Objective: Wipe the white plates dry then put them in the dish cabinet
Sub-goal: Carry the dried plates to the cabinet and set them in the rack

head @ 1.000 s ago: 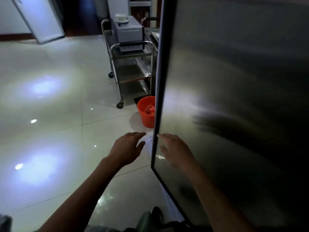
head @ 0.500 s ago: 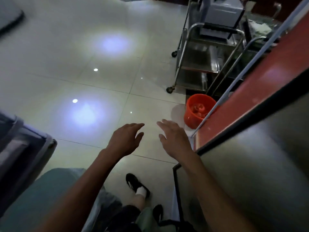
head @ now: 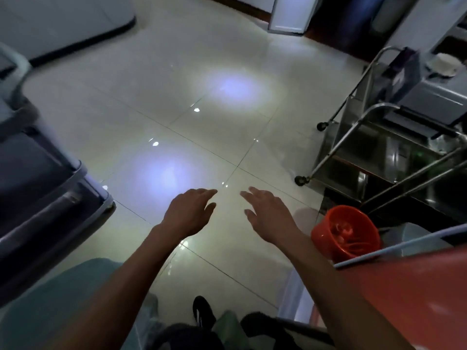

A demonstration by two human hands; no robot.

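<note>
No white plate or cloth is held: the left hand [head: 188,213] and right hand [head: 267,213] are stretched out empty, fingers loosely spread, so any remaining wiping cannot be judged.

Both hands out over the floor [head: 177,102], left hand [head: 188,213] just beside right hand [head: 270,214], apart, holding nothing. Bucket [head: 346,233] on the floor right of the right hand. Cart [head: 394,147] behind the bucket, far right. Bin [head: 38,188] at left edge. Shoe [head: 202,311] below, between the forearms.
</note>
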